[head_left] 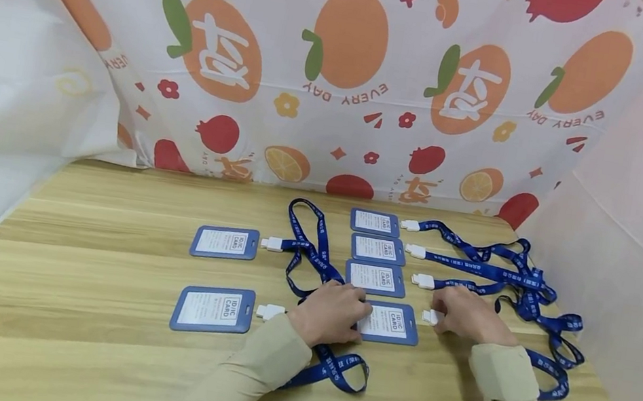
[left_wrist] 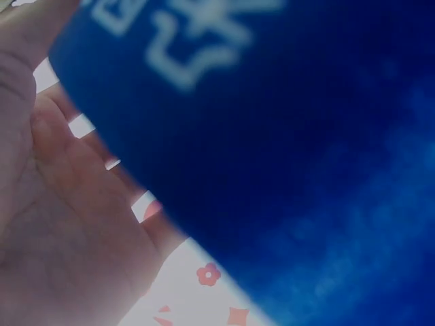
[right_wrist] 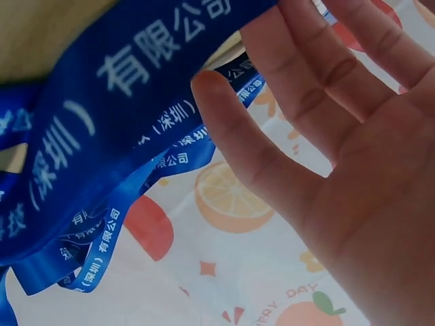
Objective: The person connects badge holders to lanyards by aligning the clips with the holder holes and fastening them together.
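I have the left hand (head_left: pixel 337 311) over the left edge of the front badge holder (head_left: pixel 392 328), fingers bent onto it; whether they clamp it or just rest there, I can't tell, since a blue strap (left_wrist: pixel 251 156) fills most of the left wrist view. The right hand (head_left: pixel 469 314) is just right of that holder, finger and thumb together, pinching a white clip (head_left: pixel 430 317) that sits apart from the holder's slotted end.

To do this neatly, I'd steady the holder with light fingertips on its edge — no weight on the window — and move only the clip, so the two line up like the three farther holders (head_left: pixel 375 278) directly beyond it and their clips (head_left: pixel 423 281). I'd lower the clip flat, facing the slot, and let go before lifting away. The tangled lanyards (head_left: pixel 529 305) to the holder's right could snag a finger, I judge, so I'd back out slowly — likewise on the left, where a loose lanyard (head_left: pixel 355 373) lies nearer me than the holder and beneath that wrist.
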`<state>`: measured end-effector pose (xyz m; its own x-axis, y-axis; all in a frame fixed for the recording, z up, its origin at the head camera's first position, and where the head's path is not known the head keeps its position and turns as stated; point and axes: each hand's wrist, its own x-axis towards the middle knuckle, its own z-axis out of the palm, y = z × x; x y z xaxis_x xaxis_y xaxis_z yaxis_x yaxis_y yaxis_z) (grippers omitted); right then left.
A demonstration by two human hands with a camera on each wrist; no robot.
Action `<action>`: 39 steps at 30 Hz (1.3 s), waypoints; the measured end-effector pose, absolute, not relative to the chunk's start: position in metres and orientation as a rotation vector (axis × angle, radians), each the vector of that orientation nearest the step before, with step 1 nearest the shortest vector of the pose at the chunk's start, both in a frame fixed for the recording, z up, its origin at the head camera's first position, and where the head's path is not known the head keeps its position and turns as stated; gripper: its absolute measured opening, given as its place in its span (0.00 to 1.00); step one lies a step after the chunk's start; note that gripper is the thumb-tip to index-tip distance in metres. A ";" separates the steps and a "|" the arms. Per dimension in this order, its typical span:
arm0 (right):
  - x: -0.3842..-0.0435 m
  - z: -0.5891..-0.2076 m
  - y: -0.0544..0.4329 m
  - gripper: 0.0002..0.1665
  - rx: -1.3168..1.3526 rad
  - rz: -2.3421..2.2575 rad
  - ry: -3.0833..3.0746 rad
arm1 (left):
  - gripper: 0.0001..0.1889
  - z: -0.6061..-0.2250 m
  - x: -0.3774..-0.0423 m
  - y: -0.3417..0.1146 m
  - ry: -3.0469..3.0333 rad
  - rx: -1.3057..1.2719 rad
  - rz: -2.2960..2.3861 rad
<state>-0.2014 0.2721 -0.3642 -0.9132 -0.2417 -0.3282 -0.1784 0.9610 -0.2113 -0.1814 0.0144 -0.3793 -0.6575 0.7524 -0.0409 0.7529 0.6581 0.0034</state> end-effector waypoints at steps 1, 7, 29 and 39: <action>-0.201 -0.365 0.273 0.10 -0.311 -0.249 2.758 | 0.22 -0.380 -0.181 0.015 2.822 1.289 -0.015; -0.201 -0.365 0.275 0.09 -0.354 -0.281 2.767 | 0.19 -0.380 -0.182 0.016 2.814 1.320 0.012; -0.196 -0.357 0.266 0.10 -0.427 -0.310 2.771 | 0.17 -0.379 -0.185 0.015 2.775 1.269 0.088; -0.196 -0.357 0.265 0.11 -0.479 -0.318 2.762 | 0.15 -0.379 -0.185 0.014 2.763 1.271 0.139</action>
<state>-0.1958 0.2649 -0.3573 -0.8929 -0.3593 -0.2713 -0.2882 0.9191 -0.2686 -0.1853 0.0135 -0.3791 -0.6473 0.7606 -0.0502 0.7518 0.6478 0.1232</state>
